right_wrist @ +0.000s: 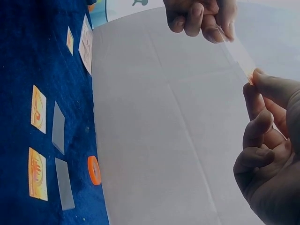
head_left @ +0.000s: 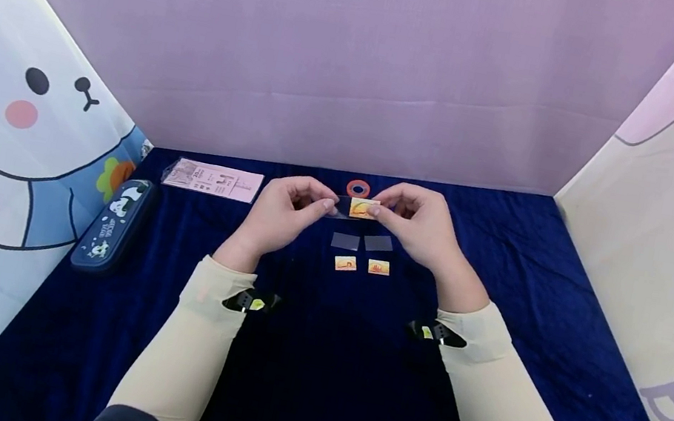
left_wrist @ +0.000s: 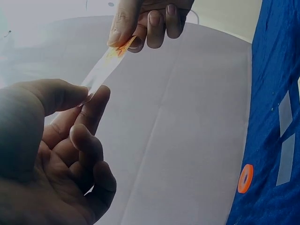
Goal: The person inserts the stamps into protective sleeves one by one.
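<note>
In the head view a small yellow-orange stamp (head_left: 361,209) overlaps a clear plastic sleeve (head_left: 343,205) stretched between both hands. My left hand (head_left: 284,212) pinches the sleeve's left end between thumb and forefinger. On the other side my right hand (head_left: 424,230) pinches the stamp's end together with the film, its thumb over the stamp's right edge. Both wrist views show the strip tilted and raised above the cloth. Two more stamps, a left one (head_left: 345,263) and a right one (head_left: 379,267), lie below the hands. Above them lie two clear sleeves (head_left: 345,241).
An orange tape roll (head_left: 351,187) lies behind the hands on the dark blue cloth (head_left: 553,369). A pink printed sheet (head_left: 236,184) and a blue pencil case (head_left: 114,224) are at the left. Another stamp (right_wrist: 70,41) lies near the sheet. Fabric walls (head_left: 361,72) enclose the table.
</note>
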Demonstrator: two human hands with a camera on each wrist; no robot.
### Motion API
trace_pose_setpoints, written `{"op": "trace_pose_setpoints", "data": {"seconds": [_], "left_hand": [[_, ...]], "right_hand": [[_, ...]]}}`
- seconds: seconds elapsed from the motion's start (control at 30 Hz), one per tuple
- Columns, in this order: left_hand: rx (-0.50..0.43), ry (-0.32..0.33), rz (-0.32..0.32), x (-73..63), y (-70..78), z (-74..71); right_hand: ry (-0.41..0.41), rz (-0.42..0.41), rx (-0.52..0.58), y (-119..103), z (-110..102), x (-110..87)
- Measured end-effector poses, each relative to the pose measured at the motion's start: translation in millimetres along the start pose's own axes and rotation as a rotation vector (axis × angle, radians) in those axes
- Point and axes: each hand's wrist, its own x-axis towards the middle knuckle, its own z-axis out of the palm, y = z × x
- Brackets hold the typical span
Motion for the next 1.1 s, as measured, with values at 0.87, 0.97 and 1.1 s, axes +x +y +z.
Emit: {"op": "trace_pose_setpoints", "data": {"seconds": [0.87, 0.97, 1.1], "left_hand": [[0.055, 0.019, 0.034, 0.7, -8.0, -4.1], [0.045, 0.019, 0.031, 0.8, -8.0, -4.0], [0.039, 0.014, 0.034, 0.6, -7.0, -4.0]], "right_hand": [[-0.034, -0.062, 0.023, 7.7, -4.5, 0.5], [-0.040, -0.060, 0.022, 5.6, -4.4, 0.1], [-0.044, -0.062, 0.019, 4.5, -2.4, 0.4]]}}
